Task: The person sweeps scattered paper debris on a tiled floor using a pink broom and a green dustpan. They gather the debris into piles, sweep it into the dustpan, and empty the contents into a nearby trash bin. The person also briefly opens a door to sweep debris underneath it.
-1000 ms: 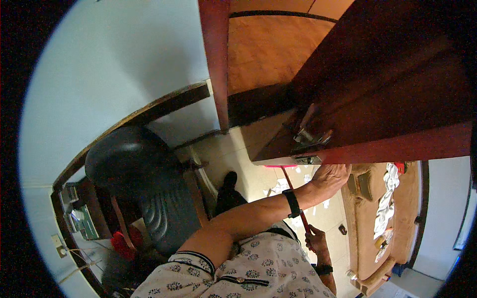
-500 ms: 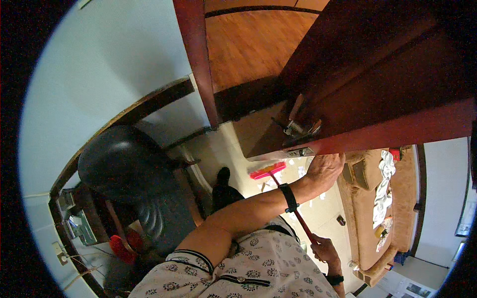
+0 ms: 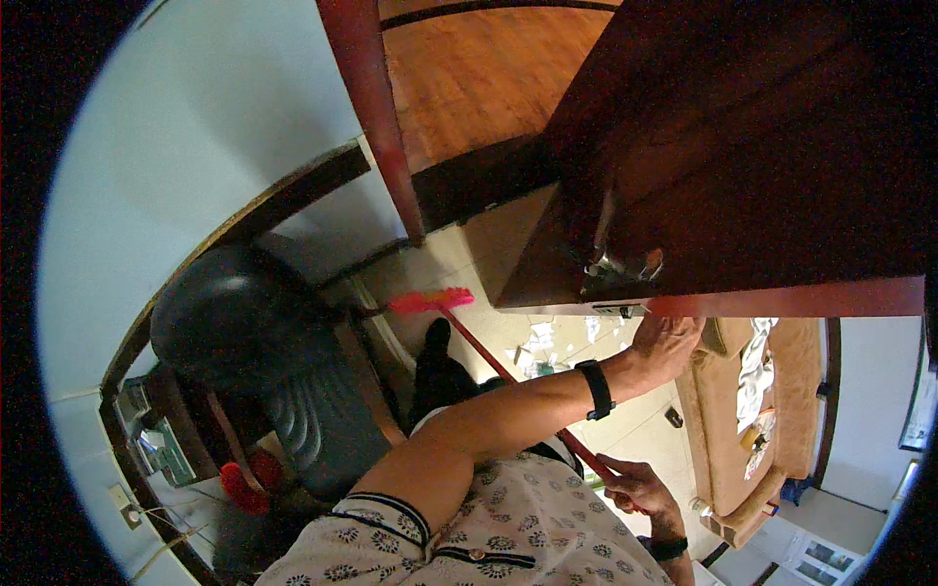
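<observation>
My left arm crosses in front of my body, and my left hand (image 3: 670, 346) is at the edge of a dark red-brown wooden door (image 3: 743, 302), just right of its metal lock (image 3: 618, 311). Its fingers look curled on the door, with their tips partly hidden behind the edge. Lower down, my right hand (image 3: 637, 486) is closed around the red handle of a broom (image 3: 476, 348). The handle passes under my left forearm. Its pink bristle head is above the floor area beside my dark shoe (image 3: 439, 334) and the doorway.
White paper scraps (image 3: 537, 337) litter the pale tiled floor below the door. A black reclining chair (image 3: 234, 313) stands on the left. To the right is a brown sofa (image 3: 708, 439) with a white cloth on it. Wooden flooring (image 3: 489, 88) shows through the doorway.
The broom head has swung left, away from the scraps and toward the chair. My left hand and the door edge have shifted a little right. My right hand still grips the handle.
</observation>
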### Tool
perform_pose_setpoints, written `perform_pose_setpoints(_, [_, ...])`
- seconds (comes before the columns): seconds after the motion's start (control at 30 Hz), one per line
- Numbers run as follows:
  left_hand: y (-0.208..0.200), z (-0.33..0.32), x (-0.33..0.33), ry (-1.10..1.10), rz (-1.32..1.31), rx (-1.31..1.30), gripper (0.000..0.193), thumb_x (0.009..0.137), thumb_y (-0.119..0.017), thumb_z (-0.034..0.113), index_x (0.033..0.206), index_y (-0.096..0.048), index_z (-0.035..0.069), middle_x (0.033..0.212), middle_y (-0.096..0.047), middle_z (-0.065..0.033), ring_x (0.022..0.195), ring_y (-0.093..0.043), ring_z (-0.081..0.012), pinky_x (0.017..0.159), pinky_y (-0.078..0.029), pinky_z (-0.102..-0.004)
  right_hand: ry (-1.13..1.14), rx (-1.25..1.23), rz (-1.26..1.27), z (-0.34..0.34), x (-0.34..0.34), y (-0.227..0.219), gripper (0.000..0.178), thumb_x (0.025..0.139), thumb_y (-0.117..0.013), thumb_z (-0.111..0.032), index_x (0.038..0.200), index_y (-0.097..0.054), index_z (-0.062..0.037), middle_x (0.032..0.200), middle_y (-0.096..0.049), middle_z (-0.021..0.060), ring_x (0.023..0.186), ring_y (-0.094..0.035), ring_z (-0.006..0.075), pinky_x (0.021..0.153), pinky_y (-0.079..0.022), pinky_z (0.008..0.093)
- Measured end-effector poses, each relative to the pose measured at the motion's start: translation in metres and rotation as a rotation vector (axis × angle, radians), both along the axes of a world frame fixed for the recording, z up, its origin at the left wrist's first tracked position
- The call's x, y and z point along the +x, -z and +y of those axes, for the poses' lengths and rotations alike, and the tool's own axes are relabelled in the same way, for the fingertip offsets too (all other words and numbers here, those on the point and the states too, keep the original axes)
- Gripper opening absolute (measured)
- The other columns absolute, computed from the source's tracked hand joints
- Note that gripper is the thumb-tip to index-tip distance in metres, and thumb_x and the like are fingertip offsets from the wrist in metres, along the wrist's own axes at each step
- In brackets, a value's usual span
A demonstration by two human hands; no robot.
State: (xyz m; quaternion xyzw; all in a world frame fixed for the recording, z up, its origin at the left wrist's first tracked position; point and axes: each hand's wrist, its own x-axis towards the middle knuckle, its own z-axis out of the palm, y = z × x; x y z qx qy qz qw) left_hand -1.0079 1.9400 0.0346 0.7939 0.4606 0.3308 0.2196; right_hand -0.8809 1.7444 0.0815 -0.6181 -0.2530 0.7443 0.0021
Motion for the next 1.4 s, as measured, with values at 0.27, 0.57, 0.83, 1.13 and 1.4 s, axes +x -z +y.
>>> perform_pose_setpoints(0.27, [-0.017,-0.006,0.004,-0.022,-0.308,0.047,0.058,0.077,-0.066,0.017,0.125,-0.043,-0.006,0.109,-0.057,-0.0265,0.101,-0.055,-0.0404,0.086,-0.044,-0.0488,-0.101,0.331,0.005,0.015,-0.033,0.099,0.018,0.083,-0.063,-0.019,0.094,-0.061,-0.0036,0.065,-0.059,0.0007,0.045,-0.049,0.0071,0.039,-0.037,0.0226])
perform_pose_setpoints(0.57, [-0.016,0.0,-0.017,0.271,-0.268,-0.083,0.078,0.07,-0.07,0.009,0.135,-0.031,-0.008,0.127,-0.04,-0.0308,0.118,-0.043,-0.0442,0.097,-0.037,-0.0522,0.197,0.477,0.107,0.133,-0.125,0.204,0.04,0.087,-0.057,-0.008,0.126,-0.056,-0.0093,0.059,-0.053,0.0008,0.045,-0.048,0.0099,0.037,-0.037,0.0255])
perform_pose_setpoints(0.83, [-0.043,-0.032,-0.087,0.483,-0.302,-0.041,0.063,0.076,-0.066,0.015,0.128,-0.042,-0.011,0.132,-0.038,-0.0325,0.123,-0.041,-0.0414,0.099,-0.038,-0.0488,0.516,0.388,0.471,0.268,-0.229,0.314,0.031,0.088,-0.055,-0.045,0.102,-0.056,-0.0165,0.059,-0.048,-0.002,0.045,-0.043,0.0153,0.038,-0.033,0.0323])
perform_pose_setpoints(1.13, [-0.056,0.025,-0.184,0.582,-0.064,-0.453,0.051,0.085,-0.059,0.011,0.13,-0.043,-0.005,0.113,-0.055,-0.0213,0.11,-0.056,-0.0375,0.095,-0.046,-0.0418,0.571,0.2,0.356,0.302,-0.233,0.382,0.028,0.09,-0.048,-0.04,0.085,-0.056,-0.0129,0.057,-0.05,0.0031,0.04,-0.047,0.0192,0.035,-0.038,0.035])
perform_pose_setpoints(1.4, [-0.057,0.089,-0.271,0.196,-0.113,-0.237,0.039,0.084,-0.067,0.017,0.12,-0.058,0.004,0.119,-0.058,-0.0179,0.111,-0.055,-0.0361,0.097,-0.044,-0.0432,0.211,0.894,-0.029,0.194,-0.174,0.286,0.021,0.094,-0.05,-0.018,0.11,-0.06,-0.0079,0.06,-0.054,0.0038,0.041,-0.05,0.0153,0.037,-0.043,0.0318])
